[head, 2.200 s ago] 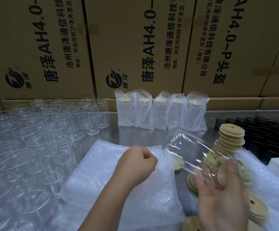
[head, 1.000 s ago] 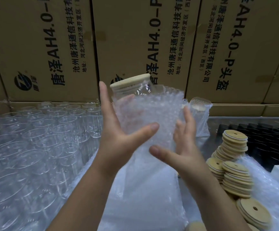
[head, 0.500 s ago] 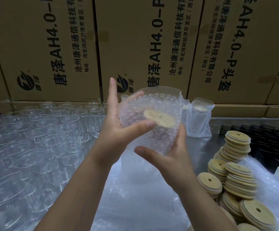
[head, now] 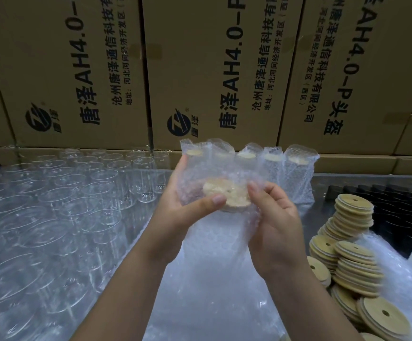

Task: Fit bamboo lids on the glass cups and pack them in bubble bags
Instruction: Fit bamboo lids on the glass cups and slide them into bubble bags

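Both hands hold one bubble bag (head: pixel 221 177) with a lidded glass cup inside; its round bamboo lid (head: pixel 227 194) shows through the wrap, facing me. My left hand (head: pixel 187 207) grips the bag's left side, thumb across the front below the lid. My right hand (head: pixel 273 217) grips the right side, fingers curled onto the wrap beside the lid. Behind the held bag stands a row of packed cups (head: pixel 288 173) in bubble bags. A flat pile of bubble bags (head: pixel 212 291) lies under my forearms.
Several bare glass cups (head: pixel 64 205) crowd the left of the table. Stacks of bamboo lids (head: pixel 352 254) lie at the right, black items (head: pixel 384 200) behind them. Printed cardboard boxes (head: pixel 200 70) wall off the back. More bubble wrap (head: pixel 409 279) lies far right.
The lidded cup went from the right hand into a bubble bag and was raised. In the last half second both hands lowered it and closed the wrap in around the lid.
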